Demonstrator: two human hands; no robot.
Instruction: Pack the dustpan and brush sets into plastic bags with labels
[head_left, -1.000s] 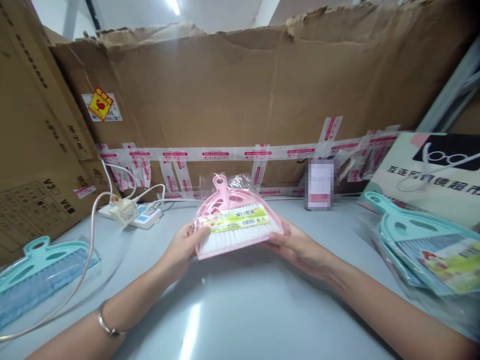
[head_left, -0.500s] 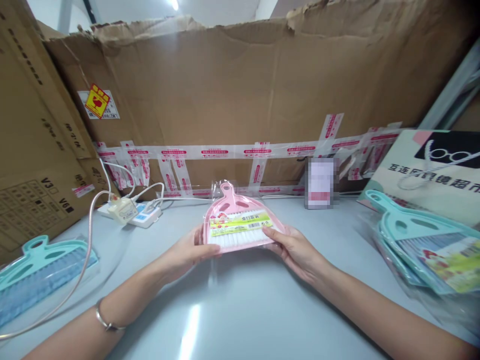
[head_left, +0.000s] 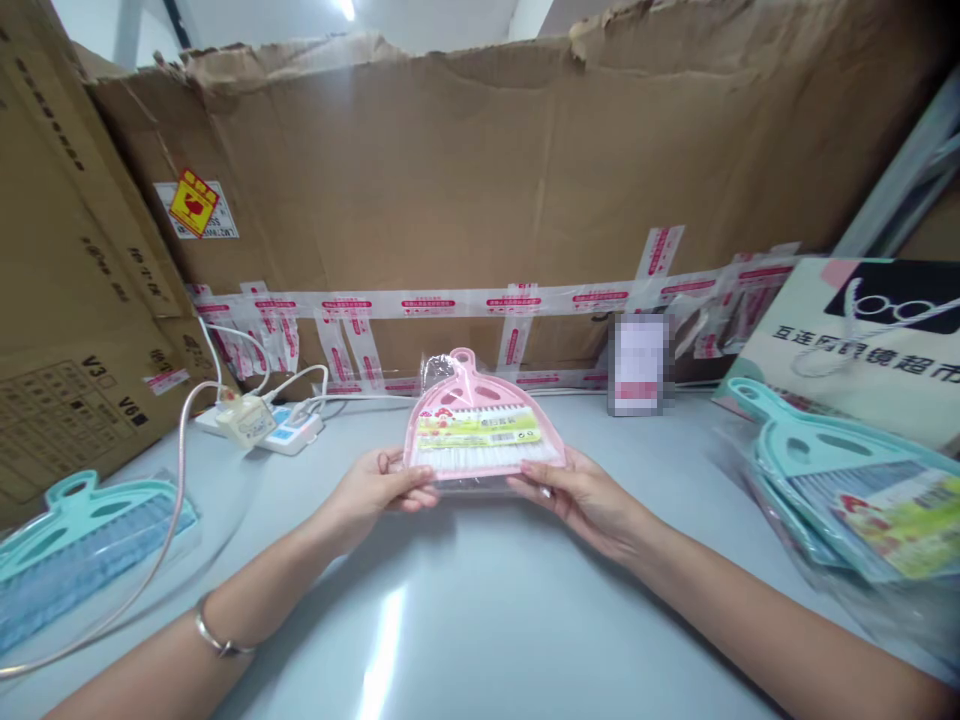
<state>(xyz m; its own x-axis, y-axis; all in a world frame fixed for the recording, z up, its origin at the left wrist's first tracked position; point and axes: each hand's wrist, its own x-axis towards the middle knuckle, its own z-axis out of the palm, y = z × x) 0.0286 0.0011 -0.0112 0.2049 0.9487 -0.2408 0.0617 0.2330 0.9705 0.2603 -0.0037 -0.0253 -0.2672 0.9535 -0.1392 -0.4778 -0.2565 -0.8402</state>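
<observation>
A pink dustpan with a white-bristled brush (head_left: 484, 425), wrapped in clear plastic, is held up over the table in the middle of the view. Its handle points away from me and a green and yellow label crosses it. My left hand (head_left: 390, 482) grips the lower left corner, thumb on top and fingers beneath. The lower right corner is pinched in my right hand (head_left: 566, 485), with the thumb on the front face. Part of the fingers of both hands is hidden behind the dustpan.
Turquoise dustpan sets in plastic (head_left: 840, 470) lie stacked at right, before a white printed bag (head_left: 870, 350). Another turquoise dustpan (head_left: 90, 540) lies at left under a cable. A power strip (head_left: 292, 430), a blurred upright card (head_left: 640, 365) and a cardboard box wall (head_left: 420, 180) stand behind.
The pink dustpan has tilted more upright and risen slightly, its lower edge now level. Both hands still grip its lower corners, and the right thumb sits nearer the bottom edge.
</observation>
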